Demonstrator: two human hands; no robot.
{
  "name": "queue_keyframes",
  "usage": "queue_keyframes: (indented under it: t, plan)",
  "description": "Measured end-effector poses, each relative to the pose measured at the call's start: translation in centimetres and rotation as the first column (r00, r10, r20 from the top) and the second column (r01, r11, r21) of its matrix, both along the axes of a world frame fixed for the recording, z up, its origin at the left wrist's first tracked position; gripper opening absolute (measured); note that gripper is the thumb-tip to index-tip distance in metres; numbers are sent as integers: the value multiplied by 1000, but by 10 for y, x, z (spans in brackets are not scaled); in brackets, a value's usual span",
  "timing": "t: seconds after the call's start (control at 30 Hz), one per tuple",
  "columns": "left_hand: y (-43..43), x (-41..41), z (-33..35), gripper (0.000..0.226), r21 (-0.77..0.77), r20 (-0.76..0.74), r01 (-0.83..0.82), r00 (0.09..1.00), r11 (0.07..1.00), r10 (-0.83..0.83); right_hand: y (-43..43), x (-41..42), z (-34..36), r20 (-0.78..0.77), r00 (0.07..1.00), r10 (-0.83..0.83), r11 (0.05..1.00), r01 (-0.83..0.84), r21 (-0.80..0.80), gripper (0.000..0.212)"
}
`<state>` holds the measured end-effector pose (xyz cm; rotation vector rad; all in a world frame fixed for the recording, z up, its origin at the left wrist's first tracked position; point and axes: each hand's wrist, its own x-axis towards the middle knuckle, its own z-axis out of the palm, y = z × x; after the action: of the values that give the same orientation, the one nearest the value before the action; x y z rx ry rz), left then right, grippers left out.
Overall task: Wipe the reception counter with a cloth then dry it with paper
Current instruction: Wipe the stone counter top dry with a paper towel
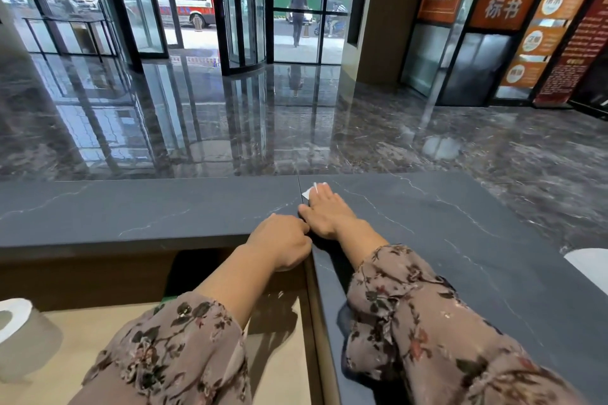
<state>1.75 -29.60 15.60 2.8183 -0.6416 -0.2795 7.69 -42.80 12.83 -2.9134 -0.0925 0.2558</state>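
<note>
The reception counter [460, 240] is a dark grey stone top with white veins, bending around a corner. My right hand [324, 210] lies flat on it near the far edge, fingers straight, pressing a small white paper [307, 192] whose corner shows beyond the fingertips. My left hand [283, 240] rests at the counter's inner corner with its fingers curled and nothing visible in it. Both arms wear floral sleeves. No cloth is in sight.
A white paper roll [16, 316] stands on the lower beige desk [98, 332] at the left. A white object [589, 265] sits at the counter's right edge. Beyond the counter lies a glossy marble lobby floor with glass doors.
</note>
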Motion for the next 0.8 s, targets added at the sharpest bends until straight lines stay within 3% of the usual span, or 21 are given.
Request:
queue_keyframes:
  t: [0.13, 0.33, 0.5, 0.63, 0.8]
  plan:
    - [1, 2, -5, 41, 12, 19, 21, 1000, 1000, -22, -35, 1, -1, 31, 999, 38, 999, -37, -34, 62]
    - [2, 4, -6, 50, 3, 39, 18, 999, 1000, -18, -164, -20, -1, 85, 938, -337, 931, 345, -119, 58]
    - [0, 3, -3, 48, -16, 60, 5, 998, 1000, -4, -148, -11, -3, 84, 887, -454, 884, 460, -82, 58]
    - [-1, 5, -8, 47, 0, 75, -1, 997, 1000, 1, -101, 9, -4, 78, 924, -375, 926, 377, -15, 60]
    - [-5, 1, -6, 46, 52, 126, 0, 992, 999, -6, -11, 29, -2, 79, 996, -31, 999, 29, 15, 58]
